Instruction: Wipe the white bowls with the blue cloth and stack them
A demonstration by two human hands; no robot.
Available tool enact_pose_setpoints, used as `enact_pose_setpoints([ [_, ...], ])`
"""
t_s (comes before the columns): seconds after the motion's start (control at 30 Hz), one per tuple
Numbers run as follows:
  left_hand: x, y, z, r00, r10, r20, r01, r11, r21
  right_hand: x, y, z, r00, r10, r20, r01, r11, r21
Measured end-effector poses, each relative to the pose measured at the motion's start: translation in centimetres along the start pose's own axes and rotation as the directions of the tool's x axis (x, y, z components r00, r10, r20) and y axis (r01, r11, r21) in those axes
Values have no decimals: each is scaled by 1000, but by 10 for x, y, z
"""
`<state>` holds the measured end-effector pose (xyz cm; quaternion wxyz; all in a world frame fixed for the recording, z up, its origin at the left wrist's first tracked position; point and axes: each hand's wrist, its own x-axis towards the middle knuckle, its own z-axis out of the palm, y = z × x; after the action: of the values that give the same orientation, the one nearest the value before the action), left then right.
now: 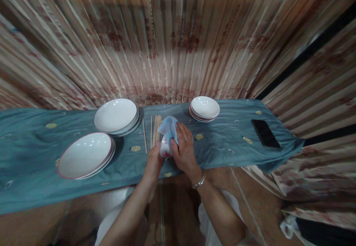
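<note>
Just above the table's front part, my left hand (154, 160) grips a small white bowl (166, 148) with a reddish pattern, tilted on its side. My right hand (184, 148) is closed on a light blue cloth (168, 125), which it presses over the bowl's rim and upper side. Part of the bowl is hidden by the cloth and my fingers. Right behind my hands lie several wooden chopsticks (157, 125) side by side, with one chopstick (144, 136) a little apart on the left.
Stacked white plates (116, 115) stand at the back left. Nearer, on the left, is a stack of red-rimmed dishes (86, 156). Several small bowls (205, 107) are stacked at the back right. A black phone (265, 133) lies on the blue-green tablecloth (222, 142). Curtains (178, 46) hang behind.
</note>
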<state>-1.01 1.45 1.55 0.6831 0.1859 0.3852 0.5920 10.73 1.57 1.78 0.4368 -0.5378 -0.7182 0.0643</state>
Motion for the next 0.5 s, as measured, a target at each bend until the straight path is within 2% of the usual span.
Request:
enact_pose_setpoints([
  [0.13, 1, -3, -3, 1000, 14, 19, -15, 999, 50, 8, 10, -1, 986, 162, -33, -150, 962, 229],
  [0.27, 0, -2, 0, 1000, 12, 14, -12, 1000, 21, 13, 19, 1, 945, 326, 8, -294, 841, 454],
  [0.37, -1, 1, 1, 1000, -3, -4, 3, 1000, 3, 15, 25, 4, 892, 449, 52, -401, 734, 548],
  [0.5, 0, 2, -1, 999, 9, -48, -8, 1000, 19, 16, 35, 12, 797, 593, 115, -513, 563, 648],
])
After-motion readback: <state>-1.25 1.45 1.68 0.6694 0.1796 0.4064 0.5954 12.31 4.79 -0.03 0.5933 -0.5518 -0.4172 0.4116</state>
